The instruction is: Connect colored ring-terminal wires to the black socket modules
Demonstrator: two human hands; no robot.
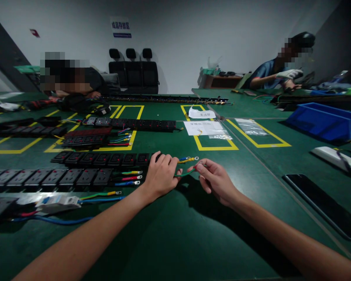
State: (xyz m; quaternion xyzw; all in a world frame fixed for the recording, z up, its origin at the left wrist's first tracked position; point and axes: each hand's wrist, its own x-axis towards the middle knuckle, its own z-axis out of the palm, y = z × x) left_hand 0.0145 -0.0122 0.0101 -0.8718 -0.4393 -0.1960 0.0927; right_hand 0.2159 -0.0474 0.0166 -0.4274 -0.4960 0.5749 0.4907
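The right grip (pixel 215 177) pinched the tip of a green wire (pixel 186 173), seemingly light and bendy, best held at that end. Left of it, the left grip (pixel 162 173) clasped a probably stiff black socket strip (pixel 115 159). Just beyond, a yellow lead (pixel 188 159) risked snagging; well right lay a phone (pixel 321 205).

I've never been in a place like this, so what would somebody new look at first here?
Probably the hands in the middle: the left hand at the right end of a row of black sockets, the right hand pinching a green wire. Next, perhaps, the bright blue bin at the right, and the yellow outlines across the middle of the green table.
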